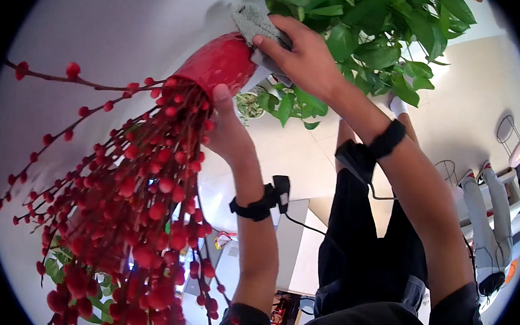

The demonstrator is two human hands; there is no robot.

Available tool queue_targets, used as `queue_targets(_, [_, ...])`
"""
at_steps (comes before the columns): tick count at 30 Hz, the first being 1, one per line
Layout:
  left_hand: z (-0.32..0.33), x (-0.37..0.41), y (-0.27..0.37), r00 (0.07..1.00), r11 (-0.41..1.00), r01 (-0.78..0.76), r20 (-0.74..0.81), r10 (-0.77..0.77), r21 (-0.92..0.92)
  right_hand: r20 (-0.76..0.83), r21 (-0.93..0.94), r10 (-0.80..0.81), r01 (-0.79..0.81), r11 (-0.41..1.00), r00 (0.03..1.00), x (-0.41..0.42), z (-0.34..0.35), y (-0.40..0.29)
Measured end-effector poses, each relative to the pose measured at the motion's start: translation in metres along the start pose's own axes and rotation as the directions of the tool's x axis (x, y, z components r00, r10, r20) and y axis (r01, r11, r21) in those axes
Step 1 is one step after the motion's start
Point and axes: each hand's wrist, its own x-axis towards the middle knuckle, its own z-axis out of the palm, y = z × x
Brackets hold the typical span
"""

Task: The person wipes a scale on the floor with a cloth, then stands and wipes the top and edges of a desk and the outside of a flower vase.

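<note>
A glossy red vase (223,64) is tilted, its mouth towards the lower left and its base towards the upper right. Out of the mouth spreads a large bunch of dark branches with red berries (152,169), filling the left of the view. My left hand (231,131) holds the vase near its rim, the thumb lying on the outside. In my right hand (309,58) is a grey cloth (256,23), pressed against the base end of the vase. Part of the base is hidden behind the cloth and fingers. Both wrists wear black straps with small cabled devices.
A leafy green potted plant (374,40) hangs close beyond my right hand. A small potted plant (249,104) is lower down. Left runs a pale wall (94,27). Another person's legs (484,212) are at the right, near a round stool (505,128) on the tiled floor.
</note>
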Motion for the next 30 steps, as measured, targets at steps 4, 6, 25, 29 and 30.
queue_targets(4, [0.007,0.005,0.016,0.998,0.994,-0.055,0.014,0.057,-0.091,0.022,0.154,-0.166,0.161,0.975,0.986,0.000,-0.002,-0.046])
queue_targets(6, [0.009,0.006,0.019,0.998,0.982,-0.032,0.048,0.041,-0.185,0.000,0.142,-0.333,0.329,0.934,0.943,0.006,0.005,-0.052])
queue_targets(25, [0.005,0.002,0.013,0.997,0.978,-0.068,0.034,0.076,-0.195,0.097,-0.061,-0.163,0.169,0.984,0.982,0.002,-0.003,-0.002])
queue_targets(29, [0.008,0.003,0.013,0.996,0.963,-0.049,0.055,0.066,-0.265,0.086,0.036,-0.302,0.300,0.953,0.950,-0.004,-0.006,-0.018])
queue_targets(30, [0.007,0.002,0.011,0.996,0.956,-0.035,0.070,0.058,-0.291,0.066,0.059,-0.365,0.362,0.930,0.929,-0.005,-0.006,-0.025])
